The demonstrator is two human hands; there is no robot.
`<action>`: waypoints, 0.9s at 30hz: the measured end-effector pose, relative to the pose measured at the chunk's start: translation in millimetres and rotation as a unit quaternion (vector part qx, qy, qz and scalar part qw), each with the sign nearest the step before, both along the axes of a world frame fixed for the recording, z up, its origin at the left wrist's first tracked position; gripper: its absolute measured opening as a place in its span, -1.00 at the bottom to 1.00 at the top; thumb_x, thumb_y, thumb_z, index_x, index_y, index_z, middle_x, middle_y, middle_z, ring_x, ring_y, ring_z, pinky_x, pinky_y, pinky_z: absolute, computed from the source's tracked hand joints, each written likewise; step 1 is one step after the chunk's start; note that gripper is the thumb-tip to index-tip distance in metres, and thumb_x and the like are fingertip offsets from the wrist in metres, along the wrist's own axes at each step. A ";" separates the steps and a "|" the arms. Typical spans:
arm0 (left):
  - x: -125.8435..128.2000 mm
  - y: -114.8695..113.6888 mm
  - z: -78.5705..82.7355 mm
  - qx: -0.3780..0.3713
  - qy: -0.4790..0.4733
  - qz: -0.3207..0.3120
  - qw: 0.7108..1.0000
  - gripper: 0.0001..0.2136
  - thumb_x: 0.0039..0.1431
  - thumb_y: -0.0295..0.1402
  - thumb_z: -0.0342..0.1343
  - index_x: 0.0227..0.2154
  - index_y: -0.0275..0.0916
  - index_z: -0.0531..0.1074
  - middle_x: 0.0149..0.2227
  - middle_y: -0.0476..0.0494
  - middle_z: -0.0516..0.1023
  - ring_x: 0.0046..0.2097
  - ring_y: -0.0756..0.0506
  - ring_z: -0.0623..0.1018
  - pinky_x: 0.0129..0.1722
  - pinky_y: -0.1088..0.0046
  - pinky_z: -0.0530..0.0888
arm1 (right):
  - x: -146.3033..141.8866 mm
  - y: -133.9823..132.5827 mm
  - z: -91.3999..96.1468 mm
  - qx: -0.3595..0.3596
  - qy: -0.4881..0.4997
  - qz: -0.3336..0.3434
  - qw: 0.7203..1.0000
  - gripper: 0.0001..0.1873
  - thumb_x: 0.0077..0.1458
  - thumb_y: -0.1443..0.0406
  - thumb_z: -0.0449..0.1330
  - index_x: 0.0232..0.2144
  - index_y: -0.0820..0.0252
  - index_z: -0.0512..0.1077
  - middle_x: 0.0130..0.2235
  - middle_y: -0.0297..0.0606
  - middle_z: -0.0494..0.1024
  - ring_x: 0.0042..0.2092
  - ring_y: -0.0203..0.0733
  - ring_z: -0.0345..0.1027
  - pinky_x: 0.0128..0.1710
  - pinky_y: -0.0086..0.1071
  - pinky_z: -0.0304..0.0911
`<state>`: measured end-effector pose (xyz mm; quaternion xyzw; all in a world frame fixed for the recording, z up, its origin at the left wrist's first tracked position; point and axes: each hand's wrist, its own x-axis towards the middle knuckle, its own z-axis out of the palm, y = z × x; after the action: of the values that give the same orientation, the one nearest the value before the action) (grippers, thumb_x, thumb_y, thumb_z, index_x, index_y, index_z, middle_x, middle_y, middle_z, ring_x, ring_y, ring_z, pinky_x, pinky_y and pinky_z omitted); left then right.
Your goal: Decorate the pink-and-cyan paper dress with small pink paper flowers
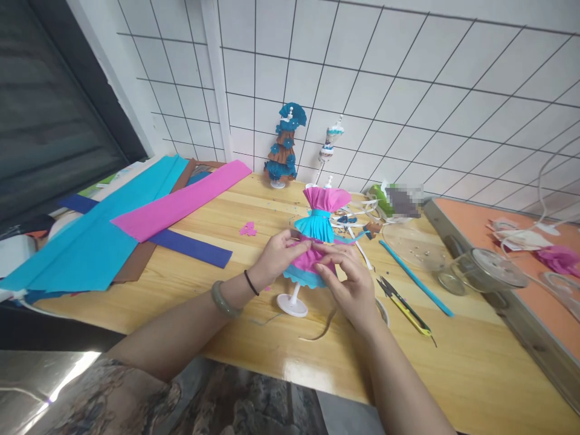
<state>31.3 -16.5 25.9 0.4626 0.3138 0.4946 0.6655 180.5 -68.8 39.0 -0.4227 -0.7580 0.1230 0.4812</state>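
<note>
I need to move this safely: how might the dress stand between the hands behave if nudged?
The dress stand may tip easily: its wide skirt sits high on a thin stem and small round base. It is probably light, since it looks covered in thin paper. The pleated pink top could crush under a firm grip.

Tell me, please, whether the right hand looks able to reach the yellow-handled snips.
Probably yes: the snips lie uncovered on the table, close beside the right hand, though it is occupied at the pink skirt.
</note>
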 end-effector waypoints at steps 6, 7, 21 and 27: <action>0.4 0.4 -0.9 0.005 0.004 -0.005 1.000 -0.69 -0.08 -0.29 0.20 -0.26 -0.34 0.38 -0.23 -0.21 0.52 -0.26 -0.04 0.51 -0.27 0.46 0.40 | -1.2 1.5 -2.8 0.025 -0.020 -0.026 0.999 -0.98 0.04 0.34 0.16 -0.41 0.12 0.37 -0.13 -0.19 0.51 -0.14 -0.13 0.33 -0.14 -0.15 0.21; 0.4 0.3 -0.7 0.006 0.006 -0.006 1.000 -0.69 -0.08 -0.28 0.20 -0.26 -0.34 0.39 -0.23 -0.21 0.52 -0.27 -0.04 0.51 -0.27 0.46 0.40 | -1.3 1.4 -2.6 0.026 -0.022 -0.028 0.999 -0.98 0.05 0.34 0.15 -0.41 0.12 0.37 -0.14 -0.19 0.51 -0.14 -0.13 0.33 -0.14 -0.15 0.21; 0.6 1.1 -5.5 -0.002 0.037 0.010 0.999 -0.72 -0.09 -0.27 0.21 -0.33 -0.34 0.38 -0.37 -0.14 0.52 -0.40 0.02 0.49 -0.41 0.54 0.38 | -0.6 2.5 -9.4 0.054 -0.073 -0.013 0.996 -0.96 0.05 0.35 0.14 -0.38 0.12 0.35 -0.08 -0.19 0.48 -0.13 -0.13 0.32 -0.14 -0.16 0.20; 1.1 -1.4 -0.9 0.001 0.044 0.012 0.999 -0.75 -0.09 -0.31 0.19 -0.35 -0.35 0.37 -0.45 -0.08 0.49 -0.47 0.05 0.46 -0.48 0.57 0.36 | -0.4 3.3 -7.5 0.057 -0.048 -0.019 0.997 -0.94 0.05 0.36 0.14 -0.38 0.10 0.34 -0.11 -0.15 0.49 -0.08 -0.07 0.32 -0.13 -0.12 0.21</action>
<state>32.4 -17.9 25.0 0.4808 0.3482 0.4815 0.6448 180.1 -65.5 31.4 -0.4146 -0.7776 0.0499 0.4701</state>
